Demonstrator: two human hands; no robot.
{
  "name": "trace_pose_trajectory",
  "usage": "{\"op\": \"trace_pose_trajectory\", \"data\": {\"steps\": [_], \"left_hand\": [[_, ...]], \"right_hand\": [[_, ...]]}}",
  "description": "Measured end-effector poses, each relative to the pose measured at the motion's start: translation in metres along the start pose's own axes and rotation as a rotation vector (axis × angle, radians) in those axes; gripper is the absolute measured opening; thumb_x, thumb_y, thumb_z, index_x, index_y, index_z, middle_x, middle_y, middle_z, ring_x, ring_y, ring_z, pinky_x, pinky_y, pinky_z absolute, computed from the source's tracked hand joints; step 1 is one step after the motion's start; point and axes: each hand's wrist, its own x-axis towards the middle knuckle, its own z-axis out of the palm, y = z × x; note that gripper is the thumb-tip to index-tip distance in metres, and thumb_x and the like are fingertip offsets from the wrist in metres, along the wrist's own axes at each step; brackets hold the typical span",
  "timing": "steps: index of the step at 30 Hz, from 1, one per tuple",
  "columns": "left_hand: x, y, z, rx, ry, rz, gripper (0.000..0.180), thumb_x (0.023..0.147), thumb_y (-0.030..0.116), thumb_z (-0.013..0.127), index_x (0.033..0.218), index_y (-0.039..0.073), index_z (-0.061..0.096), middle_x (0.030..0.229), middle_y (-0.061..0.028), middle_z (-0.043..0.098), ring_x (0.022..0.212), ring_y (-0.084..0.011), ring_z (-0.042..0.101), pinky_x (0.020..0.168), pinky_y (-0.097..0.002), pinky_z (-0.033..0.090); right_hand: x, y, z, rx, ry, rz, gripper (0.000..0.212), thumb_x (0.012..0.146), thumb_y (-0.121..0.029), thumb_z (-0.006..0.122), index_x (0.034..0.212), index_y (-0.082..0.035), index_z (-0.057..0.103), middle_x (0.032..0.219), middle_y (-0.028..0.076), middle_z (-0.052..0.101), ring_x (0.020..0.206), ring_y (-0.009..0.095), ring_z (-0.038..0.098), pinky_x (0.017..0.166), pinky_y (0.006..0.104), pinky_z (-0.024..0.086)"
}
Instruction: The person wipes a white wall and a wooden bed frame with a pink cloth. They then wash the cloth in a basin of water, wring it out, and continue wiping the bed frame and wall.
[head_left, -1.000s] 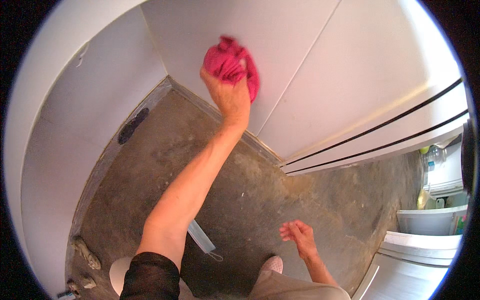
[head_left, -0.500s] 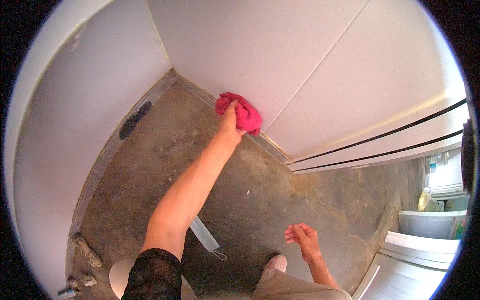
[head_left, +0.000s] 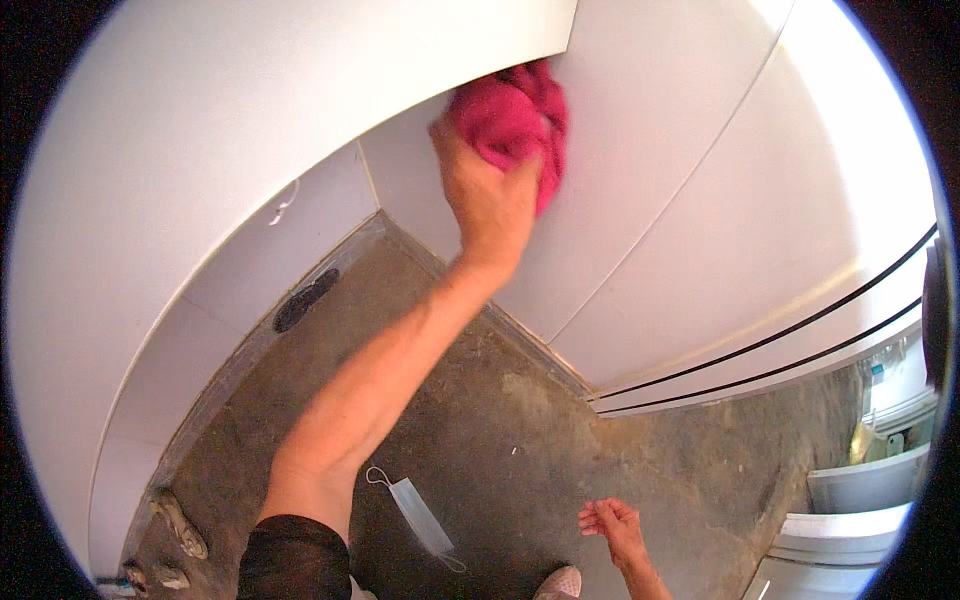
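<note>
While cloth (head_left: pixel 500 118) aloft, mask (head_left: pixel 420 515) on floor (head_left: pixel 480 420)

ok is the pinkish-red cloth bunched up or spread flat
Bunched up: the pinkish-red fabric cloth shows deep folds and bulges from the left hand.

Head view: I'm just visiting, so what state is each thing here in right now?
Left hand: raised, gripping the cloth.
Red-pink cloth: bunched up, by the white wall; whether it touches is unclear.
Right hand: empty, fingers loosely curled.
Face mask: lying on the floor, loops out at both ends.
Floor: stained.
Pink shoe: on the floor, partly in view.
</note>
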Motion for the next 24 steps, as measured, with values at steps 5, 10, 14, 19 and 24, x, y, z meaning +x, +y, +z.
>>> {"op": "trace_pose_trajectory", "data": {"steps": [5, 10, 14, 19, 24], "left_hand": [[0.058, -0.069, -0.019, -0.131, 0.111, -0.191, 0.066, 0.085, 0.035, 0.074, 0.133, 0.001, 0.046, 0.13, -0.0139, 0.054, 0.118, -0.0249, 0.052, 0.101, -0.0377, 0.039], [0.059, -0.118, -0.026, -0.229, 0.171, -0.503, 0.069, 0.09, 0.034, 0.069, 0.145, 0.01, 0.036, 0.141, -0.0074, 0.047, 0.125, -0.0233, 0.049, 0.105, -0.0406, 0.04], [-0.007, -0.196, -0.055, -0.209, 0.093, -0.836, 0.077, 0.091, 0.044, 0.064, 0.148, 0.007, 0.027, 0.147, -0.0108, 0.04, 0.132, -0.0266, 0.044, 0.108, -0.0412, 0.039], [-0.145, -0.174, -0.058, -0.501, 0.003, -1.46, 0.073, 0.09, 0.045, 0.066, 0.147, 0.015, 0.032, 0.144, -0.0066, 0.046, 0.127, -0.0245, 0.049, 0.103, -0.0446, 0.044], [-0.169, -0.101, -0.048, -0.281, -0.046, -1.155, 0.05, 0.09, 0.032, 0.069, 0.132, 0.014, 0.05, 0.123, -0.0022, 0.06, 0.109, -0.0195, 0.059, 0.092, -0.0394, 0.049]], "right_hand": [[0.001, 0.005, -0.008, 0.001, -0.008, -0.014, 0.028, 0.099, -0.026, 0.056, 0.1, 0.002, 0.064, 0.092, 0.014, 0.07, 0.077, 0.022, 0.068, 0.067, 0.0337, 0.057], [-0.006, 0.001, -0.012, -0.018, 0.05, -0.01, 0.029, 0.098, -0.026, 0.057, 0.099, 0.002, 0.064, 0.091, 0.014, 0.07, 0.076, 0.02, 0.068, 0.066, 0.0332, 0.057], [-0.009, -0.003, -0.006, 0.02, 0.017, -0.019, 0.026, 0.098, -0.024, 0.058, 0.099, 0.002, 0.064, 0.09, 0.014, 0.07, 0.075, 0.02, 0.068, 0.066, 0.0324, 0.057], [-0.015, 0.002, -0.009, 0.024, 0.018, -0.014, 0.025, 0.098, -0.022, 0.057, 0.099, 0.001, 0.064, 0.09, 0.014, 0.07, 0.075, 0.02, 0.068, 0.066, 0.0322, 0.057], [-0.017, -0.002, 0.0, 0.028, 0.001, -0.01, 0.025, 0.098, -0.023, 0.057, 0.1, 0.001, 0.064, 0.091, 0.014, 0.07, 0.076, 0.02, 0.068, 0.066, 0.0321, 0.057]]}}
